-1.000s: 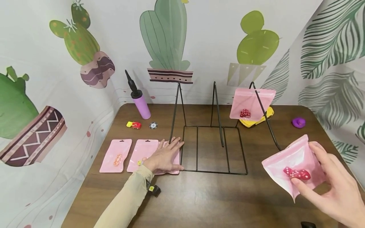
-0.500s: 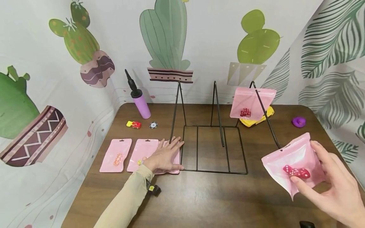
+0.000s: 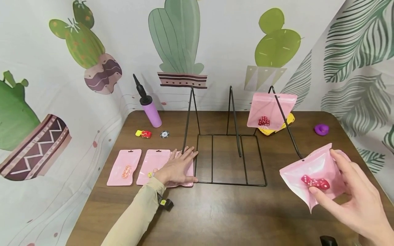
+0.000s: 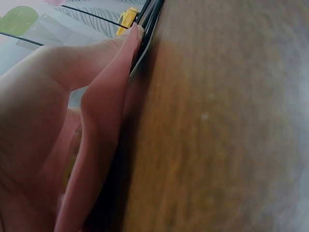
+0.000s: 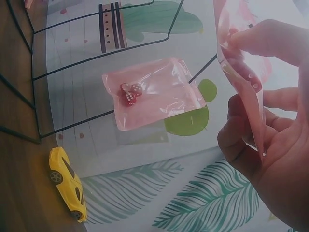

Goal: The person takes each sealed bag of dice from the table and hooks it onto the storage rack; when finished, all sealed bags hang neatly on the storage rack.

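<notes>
My right hand (image 3: 358, 194) grips a pink zip pouch (image 3: 326, 162) with red dice in it, thumb in front and fingers behind. The pouch's top edge is right at the front tip of the rack's right prong, where its hang hole overlaps the tip. Another pink pouch with red dice (image 5: 159, 94) hangs farther back on that prong. My left hand (image 3: 176, 169) lies with fingers spread over a pink pouch on the table, its fingertips and thumb at the left side of the black wire rack (image 3: 231, 185). Most of the covered pouch is hidden.
Left of my hand lie two more pink pouches, one with orange dice (image 3: 120, 164) and a middle one (image 3: 154, 159). Behind them are a toy car (image 3: 143, 134), a poker chip (image 3: 164, 134) and a purple pump (image 3: 152, 114). A yellow car (image 5: 67, 183) and purple duck (image 3: 321, 129) sit right.
My right hand and its pouch have shifted slightly left in the view, with the pouch's top edge still at the prong tip. The left hand stays in place.
</notes>
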The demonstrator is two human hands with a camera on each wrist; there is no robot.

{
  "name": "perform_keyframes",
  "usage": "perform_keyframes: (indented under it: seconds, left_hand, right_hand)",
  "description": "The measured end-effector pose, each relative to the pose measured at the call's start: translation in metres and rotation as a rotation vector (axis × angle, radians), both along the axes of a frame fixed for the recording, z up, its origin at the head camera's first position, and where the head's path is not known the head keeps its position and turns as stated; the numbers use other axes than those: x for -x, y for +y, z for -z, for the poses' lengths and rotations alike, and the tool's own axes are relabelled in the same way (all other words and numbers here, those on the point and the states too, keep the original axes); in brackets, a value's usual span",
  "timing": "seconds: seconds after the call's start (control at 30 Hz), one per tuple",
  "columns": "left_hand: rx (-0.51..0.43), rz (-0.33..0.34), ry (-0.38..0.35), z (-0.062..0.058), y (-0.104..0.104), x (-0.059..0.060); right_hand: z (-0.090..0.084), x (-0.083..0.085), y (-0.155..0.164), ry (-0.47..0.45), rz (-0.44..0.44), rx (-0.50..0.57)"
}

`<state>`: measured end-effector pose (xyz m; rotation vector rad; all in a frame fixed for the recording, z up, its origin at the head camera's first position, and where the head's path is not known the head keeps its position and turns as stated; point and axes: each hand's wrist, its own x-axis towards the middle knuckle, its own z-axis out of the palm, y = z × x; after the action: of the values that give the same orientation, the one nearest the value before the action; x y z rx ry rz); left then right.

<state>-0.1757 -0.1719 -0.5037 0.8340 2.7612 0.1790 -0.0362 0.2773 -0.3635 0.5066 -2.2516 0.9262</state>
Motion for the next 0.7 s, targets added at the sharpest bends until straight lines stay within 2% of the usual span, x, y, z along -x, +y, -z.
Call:
perform_keyframes:
  seconds: [0.3, 0.7]
  left_hand:
    - [-0.019, 0.003, -0.004, 0.0014, -0.0015, 0.0009]
    - [-0.016, -0.004, -0.016, 0.0004, -0.001, 0.0005]
  right_hand:
    - [-0.0028, 0.0023, -0.0078, 0.037, -0.082, 0.008]
    - [0.0059, 0.0029, -0.0053, -0.039, -0.027, 0.027]
